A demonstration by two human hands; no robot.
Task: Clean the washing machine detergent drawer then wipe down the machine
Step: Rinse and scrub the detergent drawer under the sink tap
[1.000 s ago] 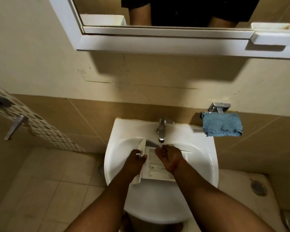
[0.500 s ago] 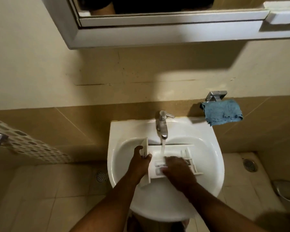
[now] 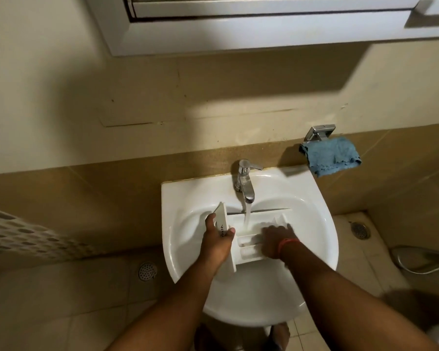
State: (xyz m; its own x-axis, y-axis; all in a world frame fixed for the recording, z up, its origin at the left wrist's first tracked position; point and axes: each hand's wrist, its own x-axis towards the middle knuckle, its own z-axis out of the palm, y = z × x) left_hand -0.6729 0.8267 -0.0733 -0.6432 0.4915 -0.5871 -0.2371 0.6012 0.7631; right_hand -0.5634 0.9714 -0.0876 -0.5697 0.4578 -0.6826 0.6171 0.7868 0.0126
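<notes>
With our left hand (image 3: 217,245) gripping the detergent drawer (image 3: 255,239) front and right hand (image 3: 276,239) spread flat inside, tap (image 3: 245,182) water between them could make it slip.

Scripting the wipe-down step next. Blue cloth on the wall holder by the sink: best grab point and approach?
Pinch the lower hanging edge of the blue cloth, coming from below and in front. It drapes over the metal holder with its loose scalloped hem free and unobstructed, so lifting up and toward you should slide it off. The wall blocks any approach from behind.
</notes>
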